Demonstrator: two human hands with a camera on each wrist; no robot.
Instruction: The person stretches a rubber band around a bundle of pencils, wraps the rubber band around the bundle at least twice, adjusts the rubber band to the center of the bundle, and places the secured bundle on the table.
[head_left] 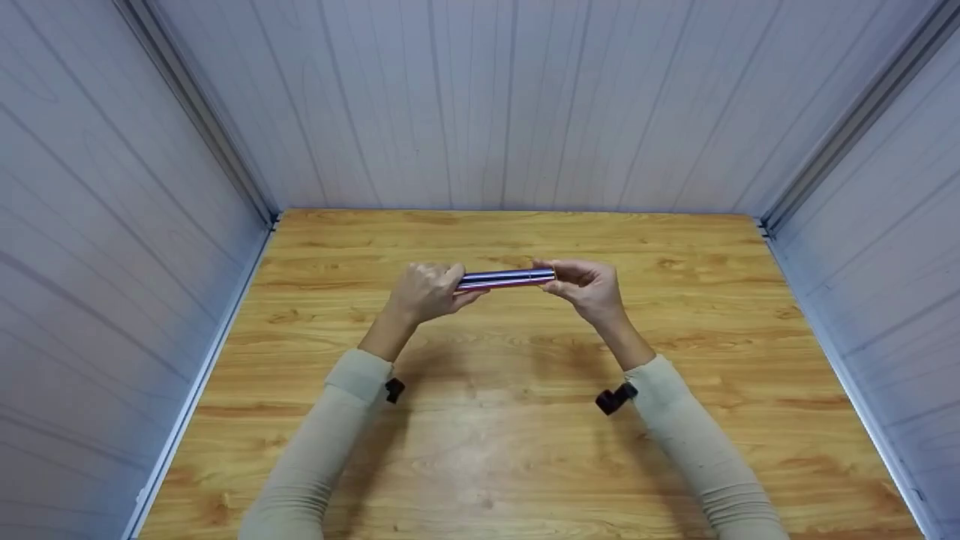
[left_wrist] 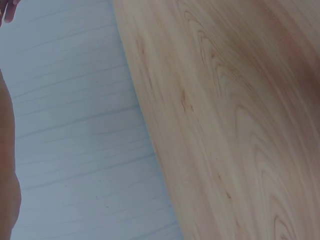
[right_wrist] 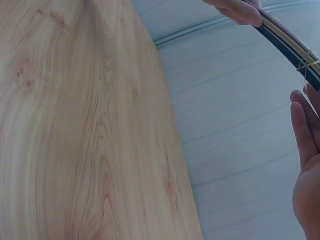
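A bundle of slim, shiny sticks (head_left: 504,280), purple-blue on top and reddish below, is held level above the table. My left hand (head_left: 427,292) grips its left end. At the other end, the thumb and fingers of my right hand (head_left: 592,289) pinch the tip. The right wrist view shows the bundle (right_wrist: 282,42) as dark and gold lengths side by side, with a thin yellowish band (right_wrist: 309,65) crossed around it near the right fingers (right_wrist: 303,127). What kind of sticks they are cannot be told. The left wrist view catches only fingertips (left_wrist: 10,11) in a corner.
Below both hands lies a wood-grain table (head_left: 480,420). Pale panelled walls stand behind it (head_left: 480,105) and on the left (head_left: 82,247) and right (head_left: 885,247). A small black device sits at each sleeve cuff, the right one (head_left: 615,398) jutting inward.
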